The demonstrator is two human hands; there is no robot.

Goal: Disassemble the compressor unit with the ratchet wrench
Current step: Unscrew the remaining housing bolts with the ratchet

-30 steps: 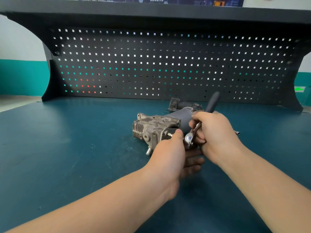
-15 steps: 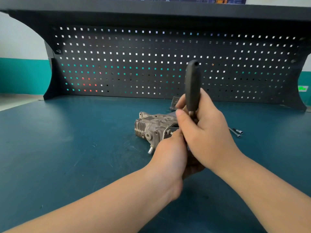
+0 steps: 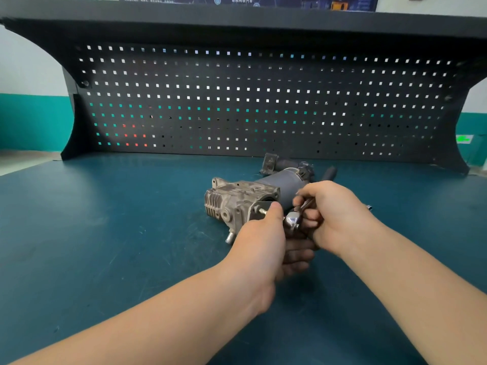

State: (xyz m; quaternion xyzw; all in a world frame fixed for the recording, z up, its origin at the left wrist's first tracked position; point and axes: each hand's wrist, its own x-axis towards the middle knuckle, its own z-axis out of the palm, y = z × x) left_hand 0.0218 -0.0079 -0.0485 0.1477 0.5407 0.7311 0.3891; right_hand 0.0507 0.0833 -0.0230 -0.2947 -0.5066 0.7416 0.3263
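The compressor unit (image 3: 245, 198), a grey cast metal body with a dark cylindrical motor behind it, lies on the blue bench. My right hand (image 3: 334, 214) grips the ratchet wrench (image 3: 292, 221); its chrome head sits at the compressor's near end and its black handle points away to the right behind my hand. My left hand (image 3: 266, 241) holds the near end of the unit, thumb on top beside a small protruding bolt (image 3: 262, 211), fingers curled underneath below the wrench head.
A small metal socket piece (image 3: 369, 206) lies on the bench just right of my right hand. The black pegboard back panel (image 3: 263, 101) rises behind the bench, under a dark shelf. Blue bench surface (image 3: 105, 233) stretches to the left.
The wrench handle stood upright half a second ago; my right hand has swung it back down to the right. My left hand has stayed on the unit.
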